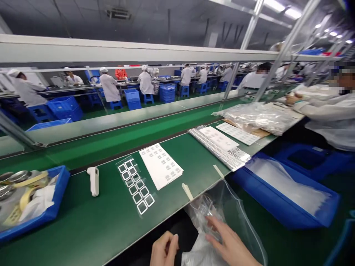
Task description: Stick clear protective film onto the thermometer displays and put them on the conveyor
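My left hand (165,248) is just off the table's front edge, its fingers curled and the thumb pressed against them. Whatever it may hold is hidden. My right hand (230,242) reaches over a clear plastic bag (233,201), fingers stretched and apart. The bag hangs from the table edge by two strips of tape (187,192), with crumpled clear film inside. On the green table lies a clear sheet of white-framed square stickers (135,186). Beside it is a stack of white sheets printed with small grey labels (161,166).
A white handheld device (93,181) and a blue bin (59,199) of tape rolls are at left. More sticker sheets (219,147) and plastic bags (257,116) lie to the right, above a blue crate (288,195). A co-worker (327,107) sits at far right.
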`<action>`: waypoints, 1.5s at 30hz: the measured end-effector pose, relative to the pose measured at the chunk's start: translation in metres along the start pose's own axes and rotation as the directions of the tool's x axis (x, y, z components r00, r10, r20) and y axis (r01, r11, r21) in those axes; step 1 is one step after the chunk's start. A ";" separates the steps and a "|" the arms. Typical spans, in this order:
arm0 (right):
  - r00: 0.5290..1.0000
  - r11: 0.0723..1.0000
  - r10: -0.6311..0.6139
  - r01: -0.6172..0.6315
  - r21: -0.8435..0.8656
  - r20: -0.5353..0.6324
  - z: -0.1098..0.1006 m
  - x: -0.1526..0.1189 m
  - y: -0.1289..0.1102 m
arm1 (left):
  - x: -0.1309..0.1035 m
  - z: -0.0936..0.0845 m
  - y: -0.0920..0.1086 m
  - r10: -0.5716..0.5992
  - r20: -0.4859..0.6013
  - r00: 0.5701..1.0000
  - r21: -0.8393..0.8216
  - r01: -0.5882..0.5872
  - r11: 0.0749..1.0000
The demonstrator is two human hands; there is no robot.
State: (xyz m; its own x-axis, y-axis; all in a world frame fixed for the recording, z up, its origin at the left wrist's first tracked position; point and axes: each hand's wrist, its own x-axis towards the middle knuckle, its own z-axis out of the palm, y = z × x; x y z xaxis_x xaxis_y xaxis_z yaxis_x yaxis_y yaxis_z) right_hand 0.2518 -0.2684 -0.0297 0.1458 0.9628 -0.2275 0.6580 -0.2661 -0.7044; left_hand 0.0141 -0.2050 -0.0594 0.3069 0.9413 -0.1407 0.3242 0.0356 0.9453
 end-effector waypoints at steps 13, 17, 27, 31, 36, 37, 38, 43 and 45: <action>0.985 0.967 -0.173 0.175 0.187 -0.026 0.024 0.007 -0.028 | 0.034 0.061 0.044 0.009 0.079 0.997 0.337 -0.036 0.941; 0.984 0.767 0.056 0.065 0.639 -0.166 0.027 0.036 -0.031 | 0.030 0.049 0.052 0.025 0.087 0.996 0.509 -0.066 0.858; 0.978 0.404 0.208 -0.073 0.912 -0.014 0.041 0.060 -0.057 | 0.029 0.030 0.055 0.161 -0.049 0.986 0.675 -0.086 0.733; 0.969 0.289 0.246 -0.088 0.953 0.014 0.040 0.066 -0.062 | 0.029 0.028 0.057 0.211 -0.048 0.976 0.701 -0.117 0.704; 0.964 0.170 0.266 -0.070 0.983 0.022 0.038 0.072 -0.068 | 0.030 0.025 0.058 0.269 -0.041 0.962 0.726 -0.156 0.669; 0.964 0.150 0.263 -0.065 0.987 0.023 0.037 0.072 -0.069 | 0.031 0.024 0.057 0.278 -0.038 0.960 0.734 -0.162 0.659; 0.965 0.132 0.259 -0.059 0.989 0.023 0.037 0.072 -0.069 | 0.032 0.024 0.056 0.288 -0.037 0.957 0.742 -0.166 0.649; 0.976 0.073 0.212 -0.070 0.995 0.053 0.036 0.071 -0.065 | 0.033 0.024 0.053 0.344 -0.059 0.937 0.758 -0.182 0.626; 0.980 0.068 0.185 -0.087 0.994 0.074 0.037 0.072 -0.062 | 0.033 0.024 0.055 0.353 -0.055 0.934 0.759 -0.191 0.623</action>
State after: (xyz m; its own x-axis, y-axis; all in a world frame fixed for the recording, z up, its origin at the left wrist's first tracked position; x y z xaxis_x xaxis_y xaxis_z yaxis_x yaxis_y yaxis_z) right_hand 0.1946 -0.1842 -0.0270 0.2103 0.8909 -0.4026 -0.7023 -0.1489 -0.6961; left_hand 0.0634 -0.1798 -0.0185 0.3520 0.9102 0.2183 0.8225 -0.4121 0.3920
